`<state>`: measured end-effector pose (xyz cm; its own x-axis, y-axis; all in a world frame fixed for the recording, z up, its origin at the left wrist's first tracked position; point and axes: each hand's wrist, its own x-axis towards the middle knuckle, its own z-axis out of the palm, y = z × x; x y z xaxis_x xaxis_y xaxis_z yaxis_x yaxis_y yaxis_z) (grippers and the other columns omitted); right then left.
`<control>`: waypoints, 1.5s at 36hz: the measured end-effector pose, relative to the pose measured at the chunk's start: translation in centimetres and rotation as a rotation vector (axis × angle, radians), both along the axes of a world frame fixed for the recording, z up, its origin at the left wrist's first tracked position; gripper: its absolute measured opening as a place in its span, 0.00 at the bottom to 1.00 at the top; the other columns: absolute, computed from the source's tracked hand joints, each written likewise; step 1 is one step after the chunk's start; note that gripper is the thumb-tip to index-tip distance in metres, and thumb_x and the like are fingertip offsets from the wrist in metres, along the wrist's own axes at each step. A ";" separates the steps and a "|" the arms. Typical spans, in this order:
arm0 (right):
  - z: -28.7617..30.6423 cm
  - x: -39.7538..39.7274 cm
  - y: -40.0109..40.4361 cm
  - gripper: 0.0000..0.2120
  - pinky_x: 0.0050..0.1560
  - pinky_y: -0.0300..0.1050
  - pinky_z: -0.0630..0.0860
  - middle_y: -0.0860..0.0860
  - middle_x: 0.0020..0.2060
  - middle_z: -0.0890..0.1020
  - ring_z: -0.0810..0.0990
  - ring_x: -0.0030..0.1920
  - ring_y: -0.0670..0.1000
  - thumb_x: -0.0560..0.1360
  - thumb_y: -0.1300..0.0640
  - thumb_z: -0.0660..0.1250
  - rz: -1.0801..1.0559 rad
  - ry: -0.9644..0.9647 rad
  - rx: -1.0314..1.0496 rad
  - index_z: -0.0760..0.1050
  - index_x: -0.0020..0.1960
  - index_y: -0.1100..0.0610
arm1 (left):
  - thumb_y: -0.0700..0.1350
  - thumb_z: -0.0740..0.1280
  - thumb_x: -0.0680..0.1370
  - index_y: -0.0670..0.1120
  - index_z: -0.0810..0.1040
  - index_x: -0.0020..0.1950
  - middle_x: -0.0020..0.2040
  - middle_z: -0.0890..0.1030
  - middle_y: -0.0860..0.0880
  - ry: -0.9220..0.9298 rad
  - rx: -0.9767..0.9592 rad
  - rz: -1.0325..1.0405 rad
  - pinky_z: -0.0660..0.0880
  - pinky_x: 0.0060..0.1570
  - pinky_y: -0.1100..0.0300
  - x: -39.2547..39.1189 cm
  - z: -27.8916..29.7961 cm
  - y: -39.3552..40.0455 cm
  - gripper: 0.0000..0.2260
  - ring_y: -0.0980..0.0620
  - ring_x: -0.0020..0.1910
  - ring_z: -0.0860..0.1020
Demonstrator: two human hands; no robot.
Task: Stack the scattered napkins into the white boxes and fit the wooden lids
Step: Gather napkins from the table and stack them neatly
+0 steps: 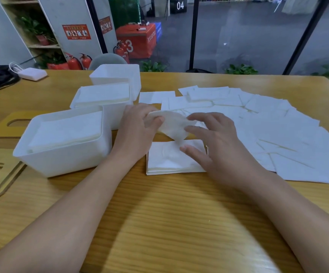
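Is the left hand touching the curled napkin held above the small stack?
Touching. The head view shows the left hand pinching the curled napkin at its left edge, thumb lying on top of the paper.

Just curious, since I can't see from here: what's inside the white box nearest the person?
The nearest white box holds a stack of white napkins filling it almost to the rim. Only the top napkin shows; how many lie beneath, and the box's bottom, are covered. No lid is on it.
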<state>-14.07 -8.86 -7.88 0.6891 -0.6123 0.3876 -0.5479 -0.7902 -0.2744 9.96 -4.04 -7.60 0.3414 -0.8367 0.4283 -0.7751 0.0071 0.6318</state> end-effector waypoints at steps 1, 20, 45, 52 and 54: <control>0.0 -0.1 0.1 0.24 0.80 0.55 0.58 0.44 0.76 0.70 0.63 0.78 0.52 0.83 0.33 0.62 -0.011 -0.062 0.061 0.81 0.69 0.48 | 0.52 0.71 0.84 0.52 0.86 0.59 0.57 0.83 0.60 0.031 -0.020 -0.005 0.72 0.66 0.53 0.1 0.0 0.0 0.07 0.55 0.63 0.73; 2.2 -0.8 0.1 0.09 0.66 0.41 0.77 0.38 0.58 0.86 0.82 0.63 0.41 0.83 0.45 0.71 -0.059 -0.633 0.538 0.86 0.60 0.44 | 0.47 0.75 0.83 0.45 0.89 0.55 0.52 0.89 0.41 0.578 -0.090 -0.240 0.82 0.59 0.36 -0.1 1.8 0.9 0.06 0.36 0.54 0.86; -0.2 -1.0 -0.8 0.17 0.46 0.46 0.75 0.44 0.44 0.80 0.78 0.47 0.44 0.72 0.41 0.80 -0.225 -0.196 0.318 0.76 0.36 0.48 | 0.43 0.71 0.80 0.60 0.82 0.60 0.30 0.67 0.55 0.030 0.417 -0.329 0.67 0.33 0.68 0.9 1.1 1.3 0.13 0.55 0.32 0.69; -1.4 -0.7 -1.7 0.19 0.71 0.50 0.67 0.42 0.71 0.78 0.71 0.70 0.49 0.80 0.34 0.67 -0.128 -0.019 0.252 0.82 0.63 0.46 | 0.53 0.73 0.80 0.61 0.84 0.56 0.49 0.80 0.58 -0.054 0.279 -0.221 0.75 0.51 0.57 1.4 0.1 0.4 0.06 0.59 0.48 0.77; -1.6 -0.4 -1.8 0.25 0.71 0.50 0.60 0.41 0.79 0.71 0.66 0.74 0.51 0.81 0.31 0.62 -0.111 0.061 0.228 0.80 0.68 0.45 | 0.57 0.71 0.82 0.61 0.84 0.57 0.53 0.79 0.60 -0.056 0.250 -0.167 0.76 0.56 0.56 1.3 -0.3 0.1 0.05 0.59 0.55 0.77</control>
<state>-14.45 -10.65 -9.47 0.6308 -0.7521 0.1908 -0.6484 -0.6460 -0.4028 11.29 -3.96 -7.88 0.1722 -0.9611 0.2160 -0.8101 -0.0134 0.5862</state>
